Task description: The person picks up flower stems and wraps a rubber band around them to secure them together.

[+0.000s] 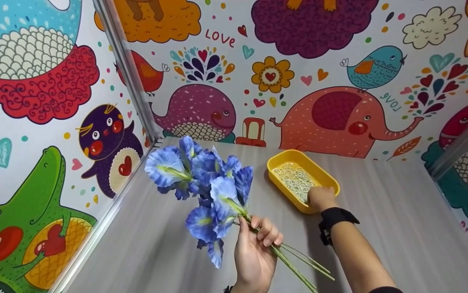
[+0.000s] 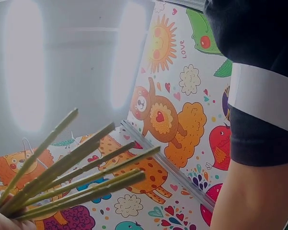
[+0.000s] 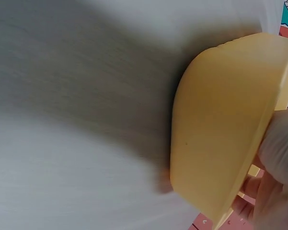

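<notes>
left grip (image 1: 257, 250) grasping green-stemmed blue flowers (image 1: 222, 193); at its two o'clock, right grip (image 1: 322, 198), closure unclear, in oblong yellow plastic tray (image 1: 317, 171).

A grey tabletop (image 1: 384, 211) is stretching between cartoon-printed walls (image 1: 331, 57), where a coral elephant (image 1: 299, 122) is facing right (a blue bird (image 1: 380, 67) is perching on its back) and a green crocodile (image 1: 26, 207) is clutching a red heart (image 1: 53, 241).

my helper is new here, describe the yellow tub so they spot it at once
Start at the grey table below the pink elephant picture. Toward its far side, a rounded tub has the right hand in it. Bright yellow and holding small pale rings, it stands apart from the blue flowers in the left hand.
</notes>
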{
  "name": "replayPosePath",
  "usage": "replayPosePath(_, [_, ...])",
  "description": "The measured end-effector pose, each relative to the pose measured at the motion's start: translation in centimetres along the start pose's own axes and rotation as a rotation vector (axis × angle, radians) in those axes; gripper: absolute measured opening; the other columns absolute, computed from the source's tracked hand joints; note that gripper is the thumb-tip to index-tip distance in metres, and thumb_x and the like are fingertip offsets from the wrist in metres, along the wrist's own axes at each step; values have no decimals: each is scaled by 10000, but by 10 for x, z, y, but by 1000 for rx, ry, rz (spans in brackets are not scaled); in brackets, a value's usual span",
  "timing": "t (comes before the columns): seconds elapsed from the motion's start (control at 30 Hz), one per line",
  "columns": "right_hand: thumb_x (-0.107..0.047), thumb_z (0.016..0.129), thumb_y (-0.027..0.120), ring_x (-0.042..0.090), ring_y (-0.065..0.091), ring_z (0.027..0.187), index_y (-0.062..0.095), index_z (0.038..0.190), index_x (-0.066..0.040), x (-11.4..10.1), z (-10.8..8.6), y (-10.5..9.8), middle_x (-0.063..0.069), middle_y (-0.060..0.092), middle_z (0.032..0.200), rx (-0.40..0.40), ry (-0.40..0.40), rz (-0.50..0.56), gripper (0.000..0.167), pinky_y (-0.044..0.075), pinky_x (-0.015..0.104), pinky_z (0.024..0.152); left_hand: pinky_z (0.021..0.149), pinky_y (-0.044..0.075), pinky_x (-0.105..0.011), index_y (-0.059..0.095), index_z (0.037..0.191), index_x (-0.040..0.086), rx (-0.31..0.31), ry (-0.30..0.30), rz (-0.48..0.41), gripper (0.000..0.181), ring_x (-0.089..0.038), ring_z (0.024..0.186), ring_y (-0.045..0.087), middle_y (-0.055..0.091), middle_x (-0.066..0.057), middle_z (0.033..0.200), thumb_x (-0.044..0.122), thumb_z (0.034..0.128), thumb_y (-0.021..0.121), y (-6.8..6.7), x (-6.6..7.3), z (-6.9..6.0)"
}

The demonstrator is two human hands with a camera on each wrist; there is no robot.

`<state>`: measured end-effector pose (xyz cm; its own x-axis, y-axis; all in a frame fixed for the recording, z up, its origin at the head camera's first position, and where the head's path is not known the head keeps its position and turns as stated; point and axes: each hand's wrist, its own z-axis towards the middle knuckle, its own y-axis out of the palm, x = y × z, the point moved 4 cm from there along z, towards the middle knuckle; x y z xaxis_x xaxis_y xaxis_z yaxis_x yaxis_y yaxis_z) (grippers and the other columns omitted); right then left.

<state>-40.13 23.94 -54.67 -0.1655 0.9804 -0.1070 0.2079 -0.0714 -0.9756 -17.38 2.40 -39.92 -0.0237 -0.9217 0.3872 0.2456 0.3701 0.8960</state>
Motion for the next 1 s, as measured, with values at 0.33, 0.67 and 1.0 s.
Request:
replayPosePath(0.33, [-67,772,690,285,500,738,674,695,-86,5,2,-3,60,629,724,55,-29,22,81,318,482,783,651,341,-199,277,860,164,-3,-6,-12,384,-51,616,320,212,40,732,451,1035,90,-1,1,-1])
replayPosePath(0.67, [-96,808,696,315,571,818,716,833,-59,15,2,-12,75,689,814,78,-38,53,50,346,550,858,655,336,-201,287,861,168,-78,-2,-42,386,-53,623,316,221,42,726,455,1027,89,2,2,-2])
replayPosePath(1.0, [-149,879,684,353,610,876,738,890,-83,13,-4,-41,120,719,895,183,-56,64,85,334,552,829,647,336,-201,268,863,162,-35,8,-26,380,-52,612,308,207,38,726,439,1036,74,-3,0,-2])
